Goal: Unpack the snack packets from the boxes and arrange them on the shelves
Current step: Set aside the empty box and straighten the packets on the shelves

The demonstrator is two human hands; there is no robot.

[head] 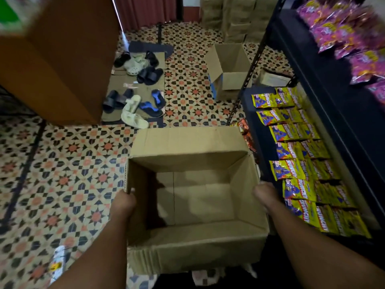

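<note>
An open cardboard box [191,197] sat at the centre, its inside bare. The left hand [125,200] gripped its 9 o'clock wall, fingers curled over the rim. The right hand [265,195] held the 3 o'clock wall; how its fingers lay could not be told. Yellow snack packets [300,170] lined the lower shelf [260,142] at 3 o'clock, pink packets [343,32] at 1 o'clock.

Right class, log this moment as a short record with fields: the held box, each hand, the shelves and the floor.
held box: open cardboard box, no packets visible inside
left hand: grips its left wall
right hand: grips its right wall
lower shelf: yellow snack packets in rows
upper shelf: pink snack packets
floor: second open box, sandals
</note>
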